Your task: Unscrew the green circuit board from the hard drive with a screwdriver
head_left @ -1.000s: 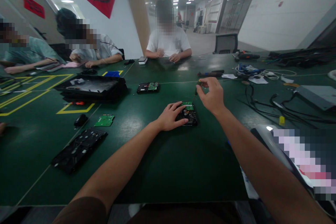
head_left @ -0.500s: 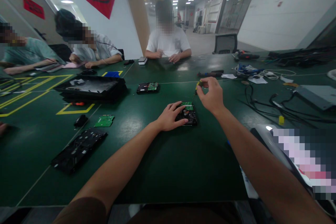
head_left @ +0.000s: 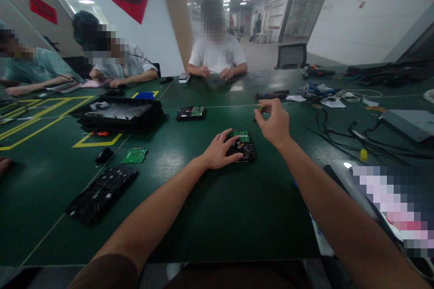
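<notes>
A hard drive with a green circuit board lies flat on the green table in front of me. My left hand holds it against the table from its left side, thumb at the near edge and fingers spread over the top. Above its far right corner, my right hand pinches the yellow-and-black handle of a small screwdriver. The thin shaft slants down to the board's right edge; whether the tip sits in a screw is too small to tell.
Left of me lie several black drives, a loose green circuit board and stacked black trays. Another hard drive is further back. Black cables, a grey metal box and a laptop are at right. People sit opposite and left.
The screwdriver handle has turned and tilted slightly in my right fingers, its top shifting a little right. My left hand and the hard drive stay put.
</notes>
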Demonstrator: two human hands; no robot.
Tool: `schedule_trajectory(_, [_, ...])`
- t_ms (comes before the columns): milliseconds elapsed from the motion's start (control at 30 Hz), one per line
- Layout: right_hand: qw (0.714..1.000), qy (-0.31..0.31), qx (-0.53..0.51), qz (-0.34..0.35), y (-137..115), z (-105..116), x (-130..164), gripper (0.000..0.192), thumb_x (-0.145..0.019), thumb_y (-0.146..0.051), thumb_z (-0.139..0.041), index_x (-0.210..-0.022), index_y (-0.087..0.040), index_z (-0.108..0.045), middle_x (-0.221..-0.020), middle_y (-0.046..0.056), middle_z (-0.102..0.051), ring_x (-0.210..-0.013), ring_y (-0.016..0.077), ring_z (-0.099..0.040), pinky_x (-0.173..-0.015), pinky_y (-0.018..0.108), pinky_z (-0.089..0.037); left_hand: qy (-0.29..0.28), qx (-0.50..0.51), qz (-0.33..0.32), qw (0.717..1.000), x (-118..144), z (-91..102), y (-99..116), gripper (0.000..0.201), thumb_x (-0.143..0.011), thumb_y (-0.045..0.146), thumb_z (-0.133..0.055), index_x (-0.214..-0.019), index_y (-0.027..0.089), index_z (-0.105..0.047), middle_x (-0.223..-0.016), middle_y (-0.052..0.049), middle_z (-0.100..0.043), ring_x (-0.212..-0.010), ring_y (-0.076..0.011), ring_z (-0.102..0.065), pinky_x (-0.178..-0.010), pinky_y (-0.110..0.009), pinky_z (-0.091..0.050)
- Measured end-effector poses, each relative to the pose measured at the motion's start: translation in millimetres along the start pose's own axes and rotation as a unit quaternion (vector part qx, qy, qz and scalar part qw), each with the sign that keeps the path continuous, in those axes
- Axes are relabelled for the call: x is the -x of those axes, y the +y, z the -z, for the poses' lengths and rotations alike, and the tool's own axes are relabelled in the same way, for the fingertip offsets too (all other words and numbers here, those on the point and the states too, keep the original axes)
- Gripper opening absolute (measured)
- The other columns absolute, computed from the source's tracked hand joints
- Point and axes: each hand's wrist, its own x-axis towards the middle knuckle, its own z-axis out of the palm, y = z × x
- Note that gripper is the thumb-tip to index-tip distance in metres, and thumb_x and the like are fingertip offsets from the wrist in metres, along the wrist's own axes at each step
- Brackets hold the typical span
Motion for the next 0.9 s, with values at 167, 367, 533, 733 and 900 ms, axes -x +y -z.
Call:
schedule_trajectory(167, [1.000,-0.016,0.008,0.003,-0.9,0.2,0.4,0.020,-0.093,-0.034,-0.064,-0.110,-0.024,-0.058,-0.105,0.009,-0.068,-0.094,0.0259,-0.068,-0.087,0.047,-0.058,-0.001,0.002,-0.003,1.000,-0.2,0.8,0.7,0.083,-0.092,0.075,-0.053,-0.160,0.028,-0.039,-0.169,-0.011,-0.024,-0.151,-0.0413,-0.030,-0.123,-0.061,-0.030])
schedule_trajectory(367, [1.000,-0.006,0.014,0.003,-0.4,-0.8,1.4,0.030,-0.088,-0.025,-0.064,-0.117,-0.023,-0.057,-0.114,0.011,-0.066,-0.097,0.0265,-0.068,-0.089,0.048,-0.058,0.004,0.003,-0.014,1.000,-0.9,0.7,-0.2,0.083,-0.092,0.075,-0.053,-0.160,0.029,-0.038,-0.166,-0.011,-0.031,-0.148,-0.0392,-0.034,-0.123,-0.059,-0.032])
schedule_trajectory(533, [1.000,-0.007,0.004,0.000,-2.6,0.2,0.7,0.025,-0.090,-0.031,-0.066,-0.112,-0.023,-0.057,-0.106,0.009,-0.068,-0.091,0.0251,-0.068,-0.084,0.045,-0.060,0.003,-0.006,-0.018,1.000,-1.7,-1.1,-2.1,0.084,-0.093,0.075,-0.052,-0.161,0.028,-0.037,-0.164,-0.011,-0.034,-0.147,-0.0379,-0.034,-0.123,-0.058,-0.033])
schedule_trajectory(733, [1.000,0.007,0.009,0.022,-5.7,0.7,0.1,0.023,-0.089,-0.026,-0.065,-0.110,-0.021,-0.059,-0.110,0.011,-0.067,-0.091,0.0243,-0.068,-0.084,0.044,-0.060,0.005,-0.001,-0.020,1.000,-1.7,-0.5,-1.7,0.082,-0.093,0.073,-0.054,-0.160,0.029,-0.038,-0.164,-0.011,-0.035,-0.146,-0.0382,-0.035,-0.121,-0.058,-0.033])
schedule_trajectory(900, [1.000,-0.017,-0.018,-0.014,-4.5,0.3,1.2,0.024,-0.092,-0.035,-0.066,-0.111,-0.024,-0.058,-0.105,0.009,-0.069,-0.089,0.0245,-0.069,-0.083,0.045,-0.061,0.001,-0.003,-0.015,1.000,-1.7,1.1,-0.1,0.081,-0.093,0.073,-0.054,-0.160,0.029,-0.038,-0.165,-0.010,-0.034,-0.147,-0.0378,-0.035,-0.122,-0.058,-0.033])
